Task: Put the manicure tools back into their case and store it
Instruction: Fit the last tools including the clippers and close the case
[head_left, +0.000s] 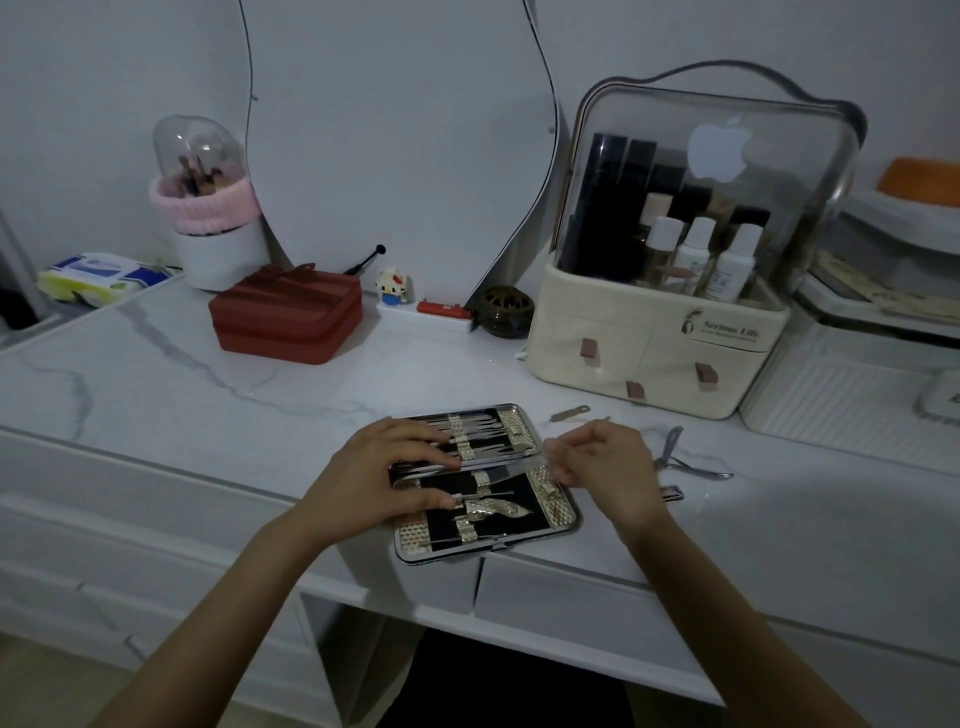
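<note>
An open manicure case (558, 522) with a black lining and gold woven straps lies at the front edge of the marble table. Several steel tools sit under its straps in both halves. My left hand (387, 467) rests flat across the case's hinge, its fingers on the tools. My right hand (605, 460) pinches a thin clear or steel tool at the case's right edge. Loose on the table to the right lie a small file (570, 413), scissors (691, 460) and a nail clipper (671, 493).
A cream cosmetic organiser (654, 332) with a clear lid and small drawers stands at the back right. A red zip pouch (285, 317), a brush holder (208, 208), a mirror (395, 156) and a dark bowl (506, 312) line the back. Drawers sit under the table edge.
</note>
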